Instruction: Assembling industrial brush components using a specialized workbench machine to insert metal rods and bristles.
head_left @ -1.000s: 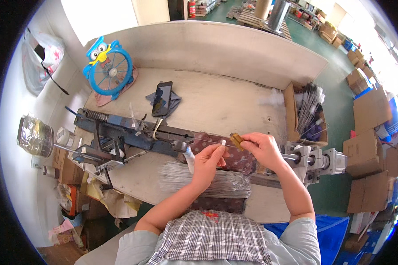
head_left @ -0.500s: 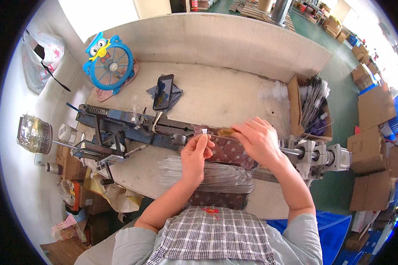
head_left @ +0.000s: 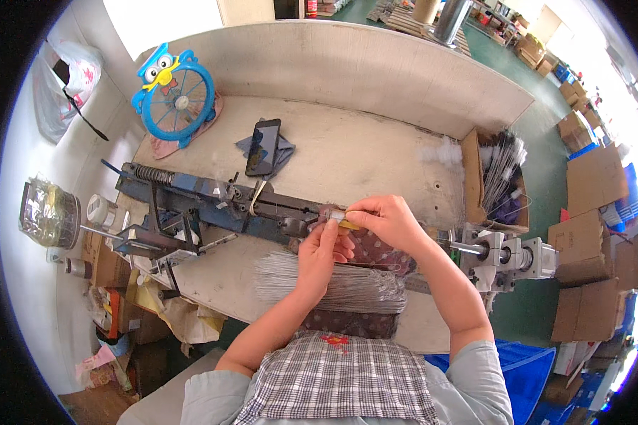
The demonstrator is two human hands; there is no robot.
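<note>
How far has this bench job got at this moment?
Done: a box at the bench's right end holds brush-like pieces. In hand: both hands, left hand and right hand, pinch a small pale piece at the blue machine. Left: a thick bundle of thin wires lies in front.

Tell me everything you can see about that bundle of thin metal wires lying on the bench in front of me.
The bundle of wires is a flat sheaf of many thin, straight, silvery-grey rods that look like metal. It lies roughly level across the near part of the workbench, its left ends fanned out loosely. It rests on a dark patterned cloth, just in front of the blue machine. The left hand and its forearm pass over its middle; the right hand is beyond it, apart from it.
</note>
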